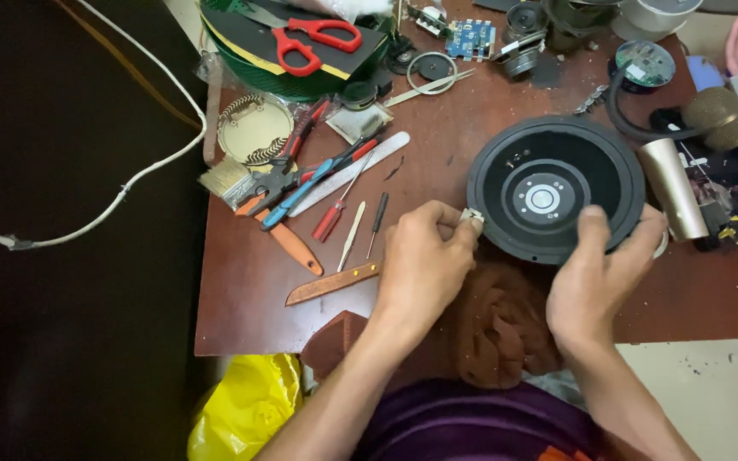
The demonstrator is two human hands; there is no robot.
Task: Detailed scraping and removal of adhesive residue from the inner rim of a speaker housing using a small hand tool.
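A round black speaker (554, 186) lies face up on the brown wooden table (249, 290), its silver centre showing. My left hand (424, 260) pinches a small pale piece at the speaker's left rim. My right hand (600, 273) grips the speaker's lower right edge, thumb on the rim. A rust-brown cloth (501, 329) is bunched under and between my wrists at the table's front edge.
Left of my hands lie pliers (279, 183), screwdrivers (335, 213), a metal file (348, 173) and a brown-handled knife (330, 283). Red scissors (313, 38) rest on a green container at the back. A gold cone (675, 186), circuit boards and speaker parts crowd the right and back. A yellow bag (245, 410) sits below.
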